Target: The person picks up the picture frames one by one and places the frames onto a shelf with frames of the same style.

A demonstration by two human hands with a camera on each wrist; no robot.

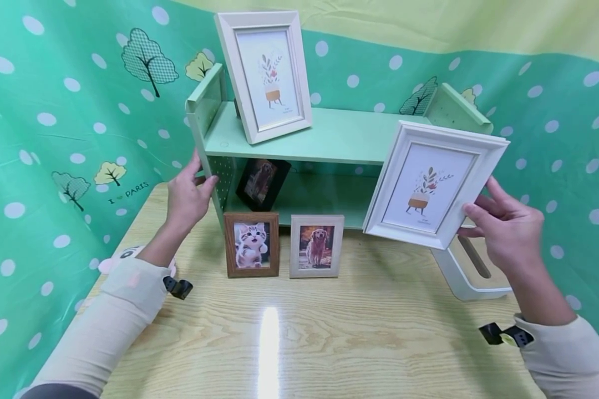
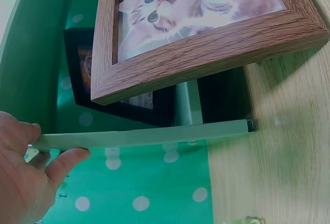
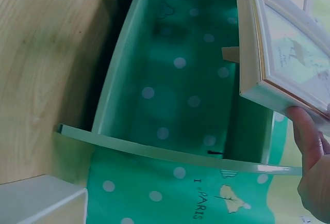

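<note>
My right hand [image 1: 511, 227] grips a white picture frame [image 1: 471, 155] by its right edge, thumb on the front. The frame tilts in front of the right end of a green two-tier shelf [image 1: 349, 133]. At the other end, my left hand [image 1: 189, 194] pinches the shelf's left side panel [image 2: 139, 137], thumb and fingers on opposite faces. A second white frame [image 1: 301, 83] with a like plant print leans on the top board at the left. On the lower tier stands a black frame [image 1: 274, 191] with a dog picture, turned at an angle.
Before the shelf stand a brown wooden frame [image 1: 252, 271] with a kitten picture and a pale frame [image 1: 314, 272] with a dog picture. A white box with a slotted wooden top [image 1: 459, 277] is at the right. A pink object [image 1: 111, 265] sits behind my left forearm.
</note>
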